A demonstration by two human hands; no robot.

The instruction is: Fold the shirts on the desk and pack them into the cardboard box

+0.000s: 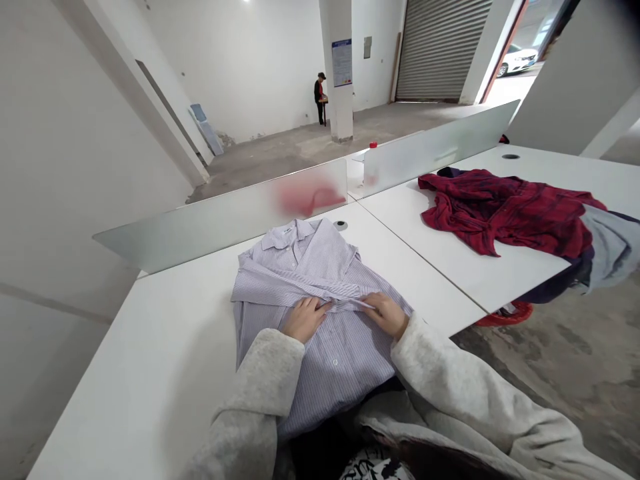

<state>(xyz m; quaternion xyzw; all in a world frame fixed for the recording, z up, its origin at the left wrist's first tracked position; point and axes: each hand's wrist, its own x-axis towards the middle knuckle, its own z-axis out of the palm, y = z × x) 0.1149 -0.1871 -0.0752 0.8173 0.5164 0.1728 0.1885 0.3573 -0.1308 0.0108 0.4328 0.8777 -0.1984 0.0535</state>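
Observation:
A pale purple striped button-up shirt [325,347] lies front side up on the white table, its collar pointing away from me. Both sleeves are laid across its chest, one over the other. My left hand [304,320] is closed on the sleeve fabric near the middle of the chest, fingertips at the lower edge of the sleeve. To its right, my right hand [386,313] pinches the cuff end of the sleeve between thumb and fingers. The shirt's hem hangs over the near table edge against my body.
The white table [165,333] has a frosted divider [225,227] along its far side. Red plaid clothing [505,207] and a grey garment [610,240] lie on the adjoining table at right. Below sits a red basket [515,315]. A person [320,99] stands far back by a pillar.

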